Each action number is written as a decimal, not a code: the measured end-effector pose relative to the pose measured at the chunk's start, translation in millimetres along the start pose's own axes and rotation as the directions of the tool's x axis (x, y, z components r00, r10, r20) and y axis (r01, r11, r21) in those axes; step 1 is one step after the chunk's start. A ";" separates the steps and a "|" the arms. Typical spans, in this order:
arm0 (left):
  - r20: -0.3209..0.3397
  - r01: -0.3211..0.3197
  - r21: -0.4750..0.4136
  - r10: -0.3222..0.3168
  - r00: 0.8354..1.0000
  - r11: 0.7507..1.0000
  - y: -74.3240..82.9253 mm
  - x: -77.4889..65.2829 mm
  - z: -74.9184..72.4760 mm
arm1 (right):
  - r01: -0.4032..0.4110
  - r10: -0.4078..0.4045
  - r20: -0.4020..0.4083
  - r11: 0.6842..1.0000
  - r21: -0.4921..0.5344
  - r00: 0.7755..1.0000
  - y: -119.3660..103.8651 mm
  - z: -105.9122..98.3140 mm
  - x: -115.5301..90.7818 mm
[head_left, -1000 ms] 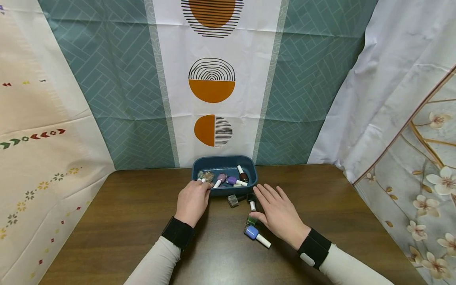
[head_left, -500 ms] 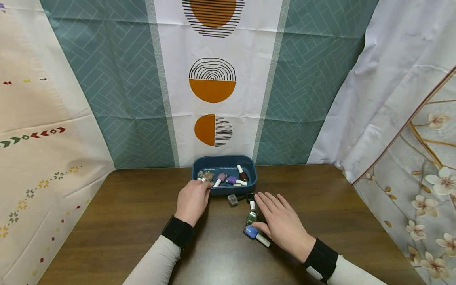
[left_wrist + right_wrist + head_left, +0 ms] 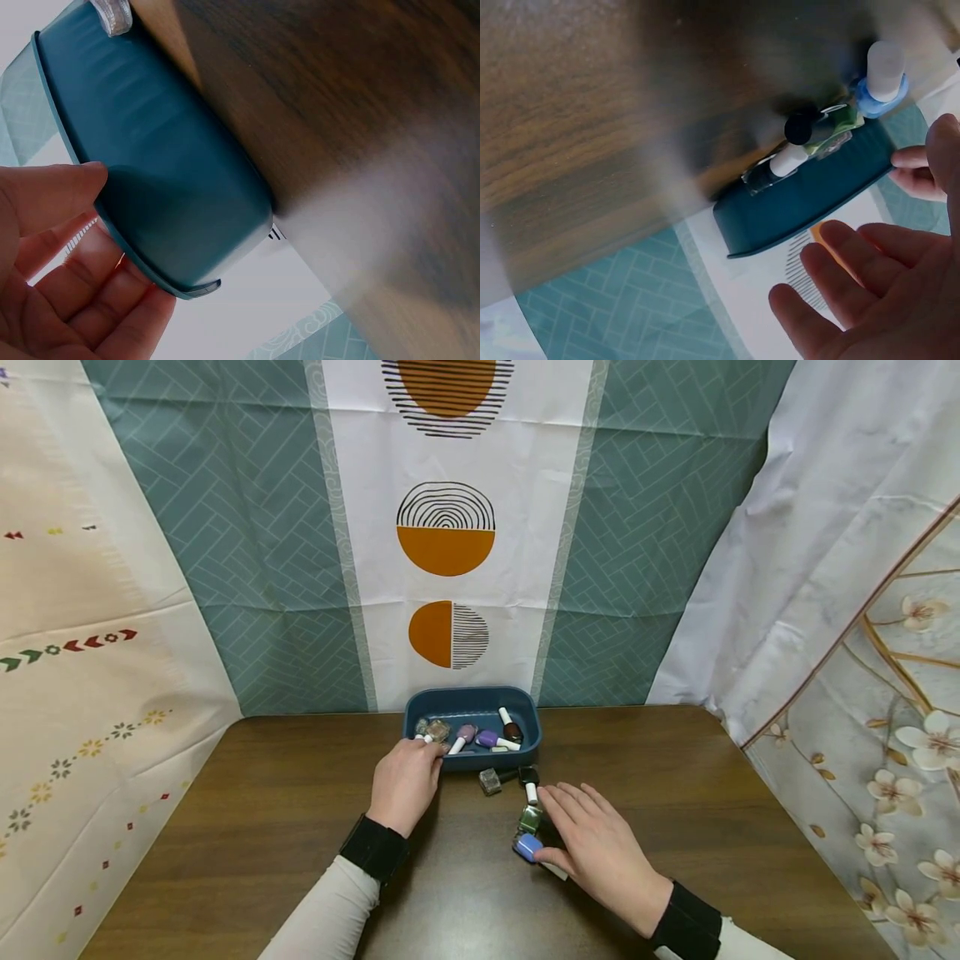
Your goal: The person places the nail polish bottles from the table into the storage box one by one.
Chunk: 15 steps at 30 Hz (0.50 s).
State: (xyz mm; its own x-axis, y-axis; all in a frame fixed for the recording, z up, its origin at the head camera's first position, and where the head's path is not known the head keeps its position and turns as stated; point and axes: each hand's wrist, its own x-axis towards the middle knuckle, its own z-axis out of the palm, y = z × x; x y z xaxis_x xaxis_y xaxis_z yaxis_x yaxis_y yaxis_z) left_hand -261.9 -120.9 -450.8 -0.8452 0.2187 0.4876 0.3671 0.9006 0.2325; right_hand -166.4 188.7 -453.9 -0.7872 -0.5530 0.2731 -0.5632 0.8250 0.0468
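Observation:
My left hand [image 3: 405, 783] grips the near left rim of a dark teal bin [image 3: 480, 763]; in the left wrist view its thumb [image 3: 67, 187] lies on the outer wall. Several nail polish bottles lie inside, among them a purple one [image 3: 487, 738], a mauve one [image 3: 467, 732] and a dark red one [image 3: 513, 731]. On the table in front are a glittery grey bottle [image 3: 490, 782], a black white-capped one [image 3: 529, 775], a green one [image 3: 529, 818] and a blue one [image 3: 527, 846]. Beside these, my right hand [image 3: 600, 856] has its fingers extended, its thumb over part of the blue bottle.
The brown wooden table [image 3: 285, 827] stretches to both sides and toward the person. A patterned cloth [image 3: 255, 568] hangs directly behind the bin. White floral fabric [image 3: 885, 760] hangs at the right and cream fabric [image 3: 97, 693] at the left.
My right hand has drawn back toward the person and slightly right, uncovering the green and black bottles. The left hand and bin have stayed in place.

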 end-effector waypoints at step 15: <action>0.001 -0.004 -0.003 0.004 1.000 1.000 -0.3 -0.6 -0.6 | 0.018 -0.016 -0.046 0.999 0.034 0.999 -10.3 -4.8 -5.2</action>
State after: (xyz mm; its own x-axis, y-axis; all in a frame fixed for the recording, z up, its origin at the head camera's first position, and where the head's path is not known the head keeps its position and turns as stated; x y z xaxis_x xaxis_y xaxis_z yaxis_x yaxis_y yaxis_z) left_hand -261.3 -121.5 -450.6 -0.8441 0.2227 0.4877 0.3718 0.8986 0.2331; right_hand -155.4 183.6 -451.2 -0.7657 -0.5603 0.3159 -0.5854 0.8105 0.0187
